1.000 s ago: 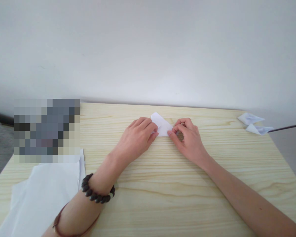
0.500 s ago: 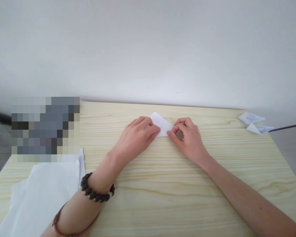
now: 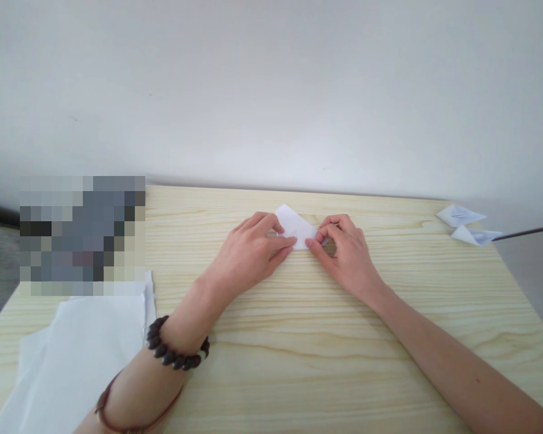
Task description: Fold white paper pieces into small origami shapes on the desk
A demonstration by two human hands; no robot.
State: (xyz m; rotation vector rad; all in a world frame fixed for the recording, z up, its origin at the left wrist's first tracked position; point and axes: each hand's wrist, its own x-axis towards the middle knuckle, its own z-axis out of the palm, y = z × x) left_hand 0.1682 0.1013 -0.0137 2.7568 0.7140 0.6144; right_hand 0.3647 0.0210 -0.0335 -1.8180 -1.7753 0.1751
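A small piece of folded white paper (image 3: 294, 222) lies on the wooden table between my two hands, its pointed top facing the wall. My left hand (image 3: 256, 244) grips the paper's lower left side, the thumb and index finger close together on its edge. At the lower right corner, my right hand (image 3: 344, 250) pinches the paper between thumb and index finger. Fingertips cover parts of both lower corners.
Two folded white paper pieces (image 3: 475, 235) sit at the table's far right corner. A stack of white paper sheets (image 3: 85, 355) lies at the left, below a pixelated patch (image 3: 85, 235). The table (image 3: 326, 374) meets a pale wall (image 3: 271, 90) at the back.
My left index finger and thumb have slid slightly right along the paper's lower edge. The right hand and the paper stay nearly in place.
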